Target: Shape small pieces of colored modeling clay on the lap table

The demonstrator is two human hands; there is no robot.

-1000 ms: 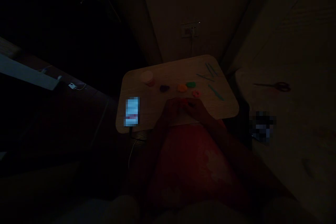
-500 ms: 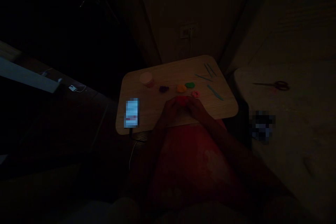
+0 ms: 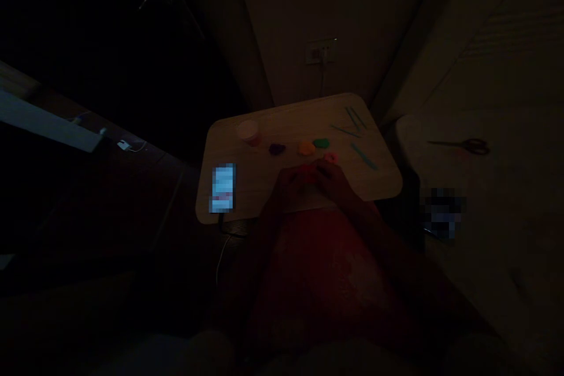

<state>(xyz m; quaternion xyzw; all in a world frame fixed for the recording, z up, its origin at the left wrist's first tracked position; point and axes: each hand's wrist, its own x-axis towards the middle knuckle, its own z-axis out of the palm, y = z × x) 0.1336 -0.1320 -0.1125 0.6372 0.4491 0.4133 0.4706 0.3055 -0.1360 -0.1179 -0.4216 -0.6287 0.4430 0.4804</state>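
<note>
Both hands meet over the near part of a small wooden table [image 3: 264, 194]. A lump of red modelling clay [image 3: 309, 171] shows between them. My left hand [image 3: 288, 181] has its fingers closed around the left side of the clay, and my right hand [image 3: 329, 177] grips it from the right. Dim light hides the exact finger positions. Just beyond the hands lie a pink flower-shaped piece [image 3: 331, 157], an orange clay lump [image 3: 306, 148], a green clay lump [image 3: 321, 143] and a dark purple clay lump [image 3: 277, 148].
A lidded tub [image 3: 249, 132] stands at the back left of the table, behind a lit phone [image 3: 222, 188] with a cable. Thin modelling tools [image 3: 352, 120] and a teal clay knife [image 3: 363, 156] lie at the right. Scissors [image 3: 467, 145] rest on a pale surface beyond.
The view has shifted slightly and grown dimmer. My fingers have moved a little on the red clay, and less of it shows between them now.
</note>
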